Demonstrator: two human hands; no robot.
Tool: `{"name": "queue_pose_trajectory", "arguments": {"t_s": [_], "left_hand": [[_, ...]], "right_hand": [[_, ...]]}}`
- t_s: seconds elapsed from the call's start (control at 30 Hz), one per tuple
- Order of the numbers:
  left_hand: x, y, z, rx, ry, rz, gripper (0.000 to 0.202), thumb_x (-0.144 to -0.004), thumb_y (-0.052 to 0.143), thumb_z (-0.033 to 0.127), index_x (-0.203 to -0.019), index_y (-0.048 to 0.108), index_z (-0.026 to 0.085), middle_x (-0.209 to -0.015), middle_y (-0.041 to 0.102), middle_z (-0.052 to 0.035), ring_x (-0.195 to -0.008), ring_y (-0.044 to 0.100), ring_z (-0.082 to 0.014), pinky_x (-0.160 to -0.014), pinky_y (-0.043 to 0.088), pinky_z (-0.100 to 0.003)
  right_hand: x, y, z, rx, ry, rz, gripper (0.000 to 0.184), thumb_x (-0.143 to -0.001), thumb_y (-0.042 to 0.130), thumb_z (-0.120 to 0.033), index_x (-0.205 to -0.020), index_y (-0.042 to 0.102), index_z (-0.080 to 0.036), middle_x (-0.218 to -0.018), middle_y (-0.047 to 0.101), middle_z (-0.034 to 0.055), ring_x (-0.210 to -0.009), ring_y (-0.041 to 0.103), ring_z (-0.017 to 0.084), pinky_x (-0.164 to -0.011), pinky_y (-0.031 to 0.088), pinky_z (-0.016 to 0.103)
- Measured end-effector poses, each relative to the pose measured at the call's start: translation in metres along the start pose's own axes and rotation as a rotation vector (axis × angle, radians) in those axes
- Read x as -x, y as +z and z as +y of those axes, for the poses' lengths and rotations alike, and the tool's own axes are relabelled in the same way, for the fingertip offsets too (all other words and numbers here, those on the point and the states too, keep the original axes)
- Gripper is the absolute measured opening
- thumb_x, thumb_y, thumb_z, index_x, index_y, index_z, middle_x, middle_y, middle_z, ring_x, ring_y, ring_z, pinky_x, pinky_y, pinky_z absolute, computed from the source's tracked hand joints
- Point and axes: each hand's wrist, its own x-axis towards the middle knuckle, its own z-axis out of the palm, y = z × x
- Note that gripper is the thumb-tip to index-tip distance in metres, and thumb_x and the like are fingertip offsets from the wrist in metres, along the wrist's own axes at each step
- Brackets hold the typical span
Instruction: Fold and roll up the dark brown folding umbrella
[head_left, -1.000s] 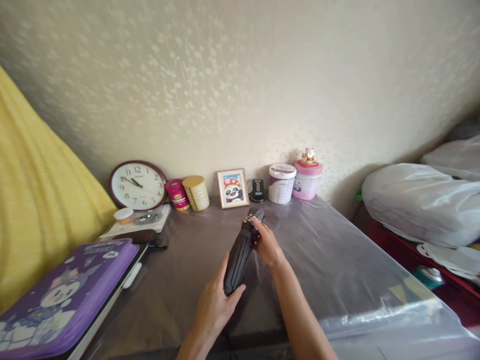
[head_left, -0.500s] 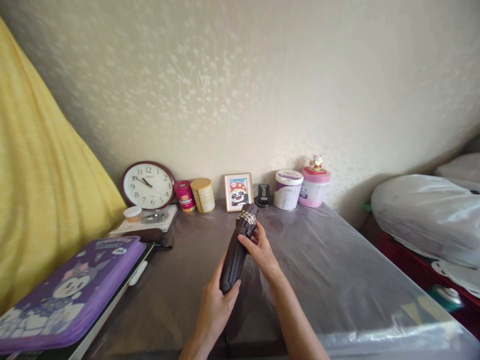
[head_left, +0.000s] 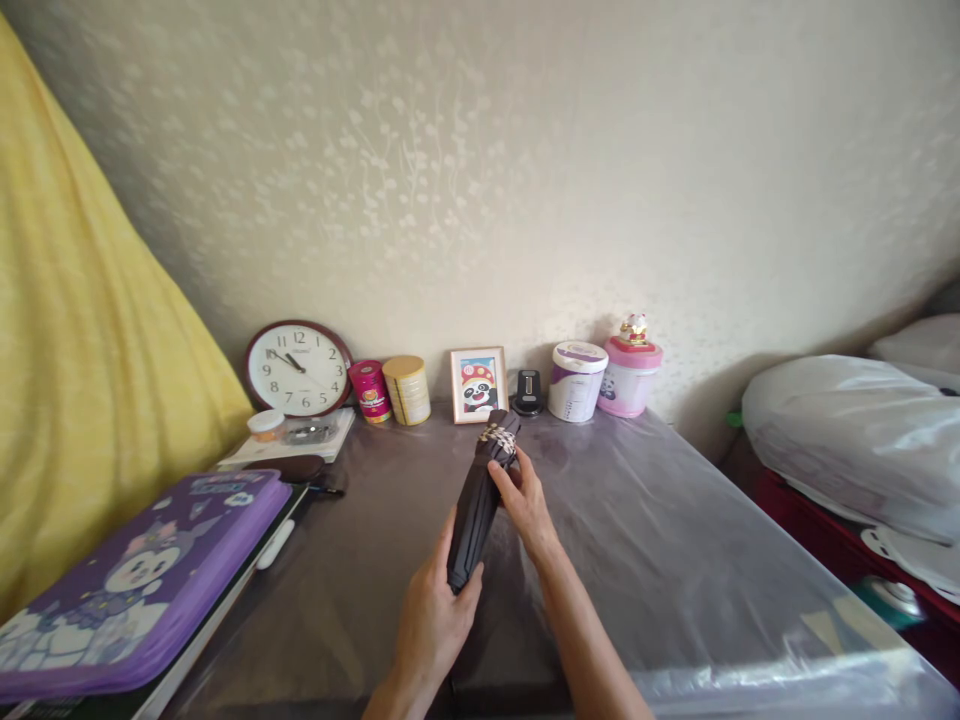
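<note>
A folded dark umbrella (head_left: 478, 500) is held over the middle of the plastic-covered table (head_left: 660, 560), its rib tips pointing toward the wall. My left hand (head_left: 435, 620) is wrapped round the umbrella's near end. My right hand (head_left: 527, 503) grips its upper part, just below the tips, with the fingers curled on the fabric.
Along the wall stand a round clock (head_left: 298, 368), a pink can (head_left: 371, 390), a gold can (head_left: 407, 389), a framed panda picture (head_left: 478, 384), a small black device (head_left: 528, 392), a white tub (head_left: 576, 380) and a pink jar (head_left: 628, 372). A purple case (head_left: 142, 580) lies left; white plastic bags (head_left: 855, 430) right.
The umbrella and both hands rose and tilted slightly between the first frame and now; both grips stay the same. The view shifted a little to the left.
</note>
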Motion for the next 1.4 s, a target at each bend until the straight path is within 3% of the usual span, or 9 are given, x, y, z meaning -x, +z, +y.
{"name": "queue_pose_trajectory", "arguments": {"t_s": [0.2, 0.43, 0.7, 0.9, 1.1, 1.27, 1.33, 1.4], "left_hand": [[-0.001, -0.001, -0.001, 0.01, -0.025, -0.009, 0.061, -0.079, 0.049, 0.029, -0.136, 0.028, 0.021, -0.129, 0.051, -0.0083, -0.114, 0.051, -0.0207, -0.093, 0.043, -0.035], [-0.002, -0.001, 0.0, 0.073, -0.048, -0.016, 0.059, -0.079, 0.05, 0.03, -0.134, 0.031, 0.021, -0.128, 0.052, -0.0074, -0.114, 0.051, -0.0198, -0.093, 0.042, -0.034], [-0.003, -0.002, -0.001, 0.15, -0.077, -0.009, 0.059, -0.077, 0.052, 0.03, -0.133, 0.033, 0.021, -0.127, 0.053, -0.0067, -0.114, 0.051, -0.0195, -0.094, 0.041, -0.032], [-0.003, -0.004, 0.004, 0.181, -0.082, -0.017, 0.059, -0.077, 0.052, 0.029, -0.132, 0.034, 0.021, -0.126, 0.053, -0.007, -0.114, 0.051, -0.0193, -0.094, 0.041, -0.031], [-0.002, -0.003, 0.001, 0.183, -0.096, -0.016, 0.06, -0.076, 0.053, 0.03, -0.133, 0.034, 0.02, -0.127, 0.052, -0.008, -0.115, 0.05, -0.0206, -0.094, 0.04, -0.032], [-0.002, -0.003, 0.002, 0.211, -0.078, 0.002, 0.06, -0.075, 0.053, 0.029, -0.132, 0.036, 0.021, -0.127, 0.052, -0.0075, -0.116, 0.049, -0.0209, -0.095, 0.039, -0.033], [-0.003, -0.004, 0.005, 0.256, -0.112, 0.001, 0.059, -0.074, 0.055, 0.03, -0.13, 0.039, 0.022, -0.119, 0.058, -0.0073, -0.107, 0.056, -0.021, -0.088, 0.044, -0.032], [-0.003, -0.005, 0.009, 0.326, -0.197, -0.029, 0.059, -0.073, 0.057, 0.032, -0.129, 0.039, 0.023, -0.098, 0.066, -0.0054, -0.079, 0.065, -0.0181, -0.066, 0.051, -0.027]], "right_hand": [[0.001, 0.0, -0.004, 0.008, 0.046, -0.006, 0.055, -0.074, 0.055, -0.046, -0.123, 0.044, -0.023, -0.087, 0.063, 0.0034, -0.078, 0.059, 0.02, -0.057, 0.049, 0.028], [0.003, 0.003, 0.001, 0.009, 0.05, 0.081, 0.052, -0.07, 0.06, -0.049, -0.11, 0.043, -0.02, -0.076, 0.063, 0.0016, -0.07, 0.059, 0.018, -0.055, 0.047, 0.027], [0.001, 0.005, 0.009, 0.081, -0.041, 0.089, 0.036, -0.074, 0.056, -0.049, -0.095, 0.046, -0.021, -0.08, 0.062, 0.0022, -0.074, 0.059, 0.017, -0.062, 0.046, 0.028], [0.002, 0.006, 0.011, 0.104, -0.084, 0.161, 0.032, -0.073, 0.057, -0.048, -0.089, 0.045, -0.022, -0.073, 0.056, -0.0016, -0.066, 0.054, 0.014, -0.058, 0.043, 0.025], [0.003, 0.004, 0.01, 0.221, -0.099, 0.063, 0.029, -0.078, 0.049, -0.049, -0.074, 0.044, -0.021, -0.063, 0.044, -0.0048, -0.06, 0.045, 0.012, -0.053, 0.04, 0.023], [0.003, 0.004, 0.003, 0.157, -0.04, 0.03, 0.029, -0.079, 0.046, -0.048, -0.071, 0.041, -0.021, -0.065, 0.043, -0.0042, -0.062, 0.045, 0.012, -0.053, 0.041, 0.022], [0.004, 0.005, 0.0, 0.101, -0.014, 0.007, 0.029, -0.079, 0.046, -0.048, -0.07, 0.041, -0.02, -0.065, 0.043, -0.0038, -0.064, 0.046, 0.012, -0.054, 0.043, 0.022], [0.005, 0.006, -0.002, 0.031, 0.006, 0.0, 0.029, -0.077, 0.048, -0.047, -0.069, 0.042, -0.02, -0.065, 0.043, -0.0034, -0.066, 0.047, 0.012, -0.056, 0.045, 0.022]]}}
